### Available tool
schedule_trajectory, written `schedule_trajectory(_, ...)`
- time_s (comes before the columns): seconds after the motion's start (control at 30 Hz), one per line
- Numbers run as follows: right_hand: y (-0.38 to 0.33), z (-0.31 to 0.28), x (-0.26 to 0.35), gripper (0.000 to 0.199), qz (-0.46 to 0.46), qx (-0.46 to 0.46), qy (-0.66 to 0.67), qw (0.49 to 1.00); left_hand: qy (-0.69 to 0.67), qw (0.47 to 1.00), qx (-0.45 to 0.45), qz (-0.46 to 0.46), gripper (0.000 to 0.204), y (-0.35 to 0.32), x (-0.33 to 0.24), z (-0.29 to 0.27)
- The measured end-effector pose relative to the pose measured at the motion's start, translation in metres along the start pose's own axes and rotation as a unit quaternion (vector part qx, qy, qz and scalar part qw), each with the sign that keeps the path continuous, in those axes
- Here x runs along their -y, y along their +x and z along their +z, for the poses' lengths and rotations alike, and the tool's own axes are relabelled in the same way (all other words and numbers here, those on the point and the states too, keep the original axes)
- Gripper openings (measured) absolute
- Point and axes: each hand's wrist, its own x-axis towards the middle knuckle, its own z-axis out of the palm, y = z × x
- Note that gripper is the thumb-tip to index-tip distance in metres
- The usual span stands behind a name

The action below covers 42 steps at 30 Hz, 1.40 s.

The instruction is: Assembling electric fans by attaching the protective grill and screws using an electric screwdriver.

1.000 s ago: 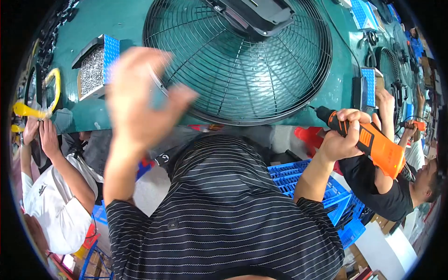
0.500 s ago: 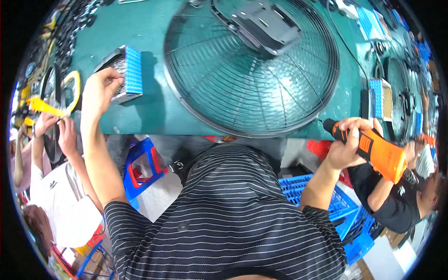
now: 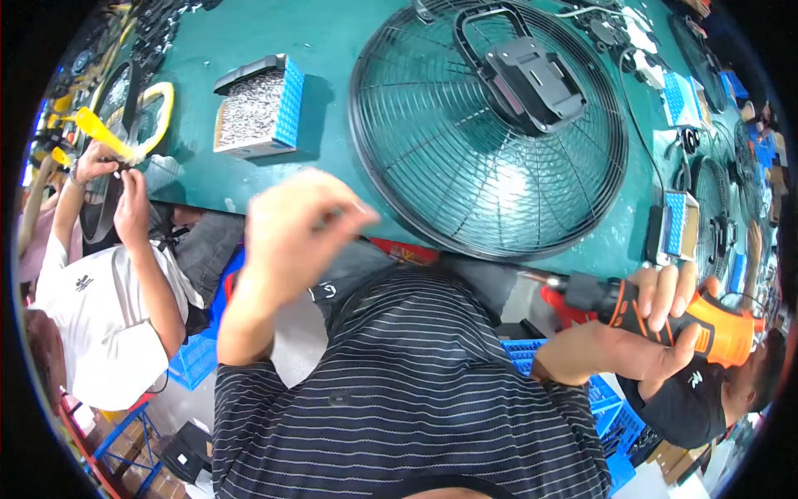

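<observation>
My left hand [image 3: 299, 224] is raised in front of the table's near edge, thumb and fingers pinched together. Motion blurs it, and whatever lies in the pinch is too small to make out. Beyond it on the table is a box of screws [image 3: 253, 101], with blue patterned sides and a black strip along its rim. My right hand [image 3: 644, 333] grips an orange and black cordless screwdriver [image 3: 702, 328], its bit pointing left, just off the table edge. Between and beyond my hands lies a round black fan guard [image 3: 499, 191], dome up, with a black motor housing [image 3: 536, 87] on it.
A co-worker [image 3: 108, 308] at the left handles a black ring and a yellow part [image 3: 104, 135]. Another person [image 3: 686, 399] sits at the lower right. A second screw box [image 3: 680, 226] and a cable [image 3: 636, 125] lie right of the guard. Blue crates [image 3: 611, 407] stand below.
My left hand has left the screw box and come right and nearer to me, pinched. The screwdriver has turned, its bit now pointing more to the left. The view has shifted.
</observation>
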Motion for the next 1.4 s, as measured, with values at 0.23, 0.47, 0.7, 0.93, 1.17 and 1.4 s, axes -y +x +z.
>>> schedule_trajectory(0.23, -0.010, 0.036, -0.027, 0.059, 0.081, 0.059, 0.123, 0.987, -0.120, 0.984, 0.020, 0.132, 0.027, -0.024, -0.035, 0.047)
schedule_trajectory(0.47, -0.014, 0.036, -0.027, 0.061, 0.067, 0.066, 0.106, 0.990, -0.145, 0.977, 0.027, 0.157, 0.028, -0.019, -0.038, 0.048)
schedule_trajectory(0.7, -0.017, 0.040, -0.030, 0.055, 0.057, 0.046, 0.114, 0.991, -0.171, 0.971, 0.033, 0.163, 0.026, -0.020, -0.038, 0.058)
schedule_trajectory(0.93, -0.018, 0.023, -0.024, 0.058, 0.081, 0.111, 0.076, 0.988, -0.182, 0.969, 0.083, 0.145, 0.022, -0.016, -0.041, 0.059)
schedule_trajectory(1.17, -0.023, 0.007, -0.026, 0.058, 0.116, 0.120, 0.054, 0.985, -0.170, 0.974, 0.092, 0.121, 0.023, -0.025, -0.034, 0.079)
schedule_trajectory(1.4, -0.027, -0.005, -0.041, 0.059, 0.079, 0.128, -0.034, 0.988, 0.064, 0.993, -0.051, 0.083, 0.046, -0.022, -0.039, 0.111)
